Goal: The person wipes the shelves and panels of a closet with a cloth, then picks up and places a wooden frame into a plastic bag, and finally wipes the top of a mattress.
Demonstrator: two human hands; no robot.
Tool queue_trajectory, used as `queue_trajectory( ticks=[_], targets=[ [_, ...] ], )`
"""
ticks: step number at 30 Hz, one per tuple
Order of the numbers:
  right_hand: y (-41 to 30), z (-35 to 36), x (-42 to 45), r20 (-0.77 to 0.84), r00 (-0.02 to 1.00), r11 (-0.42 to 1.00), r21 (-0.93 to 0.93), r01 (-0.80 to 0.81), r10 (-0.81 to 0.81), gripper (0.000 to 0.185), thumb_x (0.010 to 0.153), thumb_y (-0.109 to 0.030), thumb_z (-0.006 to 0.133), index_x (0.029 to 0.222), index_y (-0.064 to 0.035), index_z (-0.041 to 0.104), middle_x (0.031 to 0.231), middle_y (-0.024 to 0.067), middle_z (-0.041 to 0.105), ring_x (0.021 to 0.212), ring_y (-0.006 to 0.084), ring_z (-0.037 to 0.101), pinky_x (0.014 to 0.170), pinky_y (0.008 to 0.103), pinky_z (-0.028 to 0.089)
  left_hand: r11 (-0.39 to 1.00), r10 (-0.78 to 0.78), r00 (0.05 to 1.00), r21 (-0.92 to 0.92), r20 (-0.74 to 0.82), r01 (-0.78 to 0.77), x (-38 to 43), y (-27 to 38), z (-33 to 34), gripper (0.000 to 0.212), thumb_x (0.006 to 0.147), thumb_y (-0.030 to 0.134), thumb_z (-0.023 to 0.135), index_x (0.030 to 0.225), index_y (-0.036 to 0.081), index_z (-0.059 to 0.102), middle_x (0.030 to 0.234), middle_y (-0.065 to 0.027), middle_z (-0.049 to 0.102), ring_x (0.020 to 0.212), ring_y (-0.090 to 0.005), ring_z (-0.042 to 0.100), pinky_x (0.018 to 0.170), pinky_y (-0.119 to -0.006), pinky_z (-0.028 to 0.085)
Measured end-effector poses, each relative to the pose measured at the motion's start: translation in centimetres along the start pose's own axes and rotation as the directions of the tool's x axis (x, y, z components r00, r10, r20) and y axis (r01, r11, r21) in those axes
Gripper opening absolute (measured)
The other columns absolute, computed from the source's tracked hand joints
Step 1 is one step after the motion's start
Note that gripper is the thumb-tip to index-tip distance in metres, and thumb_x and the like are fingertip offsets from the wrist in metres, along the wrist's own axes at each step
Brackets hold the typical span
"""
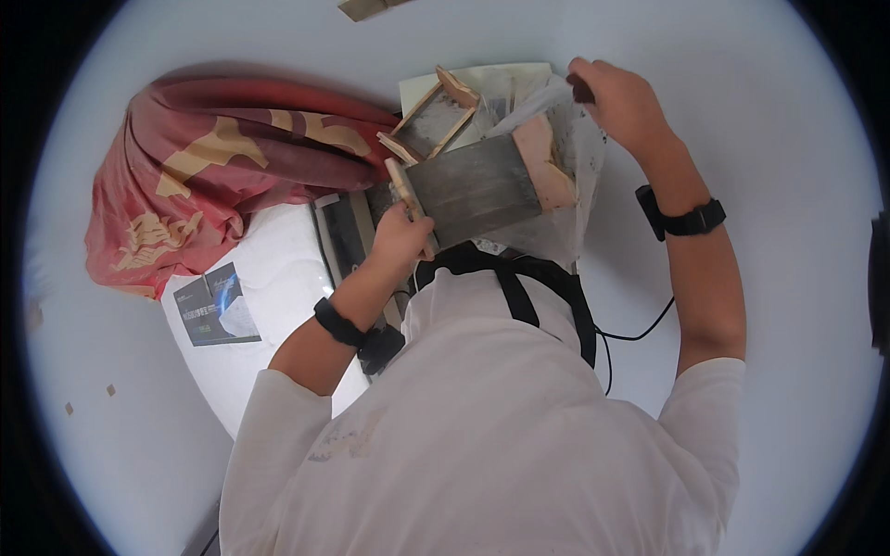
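My left hand (405, 240) grips the wooden end piece (410, 201) of a flat dark grey board (474, 189), which lies tilted in front of my waist. My right hand (619, 101) is raised beyond the board's right side, its fingers closed on a small dark brown object (580, 89), too hidden to name. Close below that hand hangs a crumpled clear plastic sheet (587, 167), which spreads under the board. A pinkish piece with a jagged edge (546, 163) adjoins the board's far right end. Behind the board sits a small open wooden frame (459, 132) with a dusty grey inside.
A red cloth with yellow shapes (278, 149) covers part of a white mattress (271, 236) on the left, which bears a printed dark label (217, 306). Pale walls stand around. Black cables (636, 338) hang by my right side. A pale panel (417, 87) stands behind the wooden frame.
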State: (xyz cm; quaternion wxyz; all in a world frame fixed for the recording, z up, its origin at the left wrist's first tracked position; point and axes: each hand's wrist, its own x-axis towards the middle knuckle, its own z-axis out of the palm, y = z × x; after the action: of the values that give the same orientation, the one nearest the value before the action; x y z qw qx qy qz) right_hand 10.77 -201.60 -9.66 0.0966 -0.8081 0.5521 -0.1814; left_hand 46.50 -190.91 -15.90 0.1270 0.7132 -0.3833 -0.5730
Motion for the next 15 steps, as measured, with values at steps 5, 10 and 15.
queue_trajectory(
  ticks=[5, 10, 15],
  targets=[
    [-4.0, 1.0, -0.8, 0.148, 0.989, 0.923, 0.377, -0.082, 0.027, 0.028, 0.076, -0.007, 0.068, 0.102, -0.0075, 0.057, 0.093, 0.0105, 0.070, 0.088, 0.0320, 0.066, 0.076, 0.0420, 0.052, 0.921, -0.141, 0.990, -0.364, 0.017, 0.138, -1.1, -0.4, -0.4, 0.042, 0.085, 0.004, 0.055, 0.125, -0.006, 0.045, 0.108, -0.0196, 0.061, 0.083, -0.0340, 0.069, 0.063, -0.044, 0.063],
    [-4.3, 2.9, 0.3, 0.043, 0.961, 0.843, 0.470, -0.261, 0.274, 0.025, 0.080, -0.015, 0.069, 0.101, -0.0052, 0.062, 0.092, 0.0122, 0.071, 0.085, 0.0313, 0.068, 0.075, 0.0372, 0.053, 0.915, -0.109, 0.994, -0.392, -0.017, 0.094, -2.3, 0.2, 1.0, 0.039, 0.086, 0.005, 0.055, 0.123, -0.005, 0.047, 0.110, -0.0193, 0.060, 0.089, -0.0347, 0.068, 0.064, -0.046, 0.063],
    [-5.5, 2.8, 0.4, 0.043, 0.967, 0.809, 0.539, -0.234, 0.251, 0.030, 0.079, -0.022, 0.073, 0.101, -0.0039, 0.064, 0.088, 0.0128, 0.071, 0.080, 0.0308, 0.068, 0.074, 0.0342, 0.054, 0.866, -0.148, 0.989, -0.481, 0.012, 0.136, -1.0, 0.6, 5.2, 0.036, 0.086, 0.005, 0.057, 0.119, -0.007, 0.049, 0.111, -0.0198, 0.059, 0.090, -0.0356, 0.067, 0.065, -0.047, 0.063]
  ],
)
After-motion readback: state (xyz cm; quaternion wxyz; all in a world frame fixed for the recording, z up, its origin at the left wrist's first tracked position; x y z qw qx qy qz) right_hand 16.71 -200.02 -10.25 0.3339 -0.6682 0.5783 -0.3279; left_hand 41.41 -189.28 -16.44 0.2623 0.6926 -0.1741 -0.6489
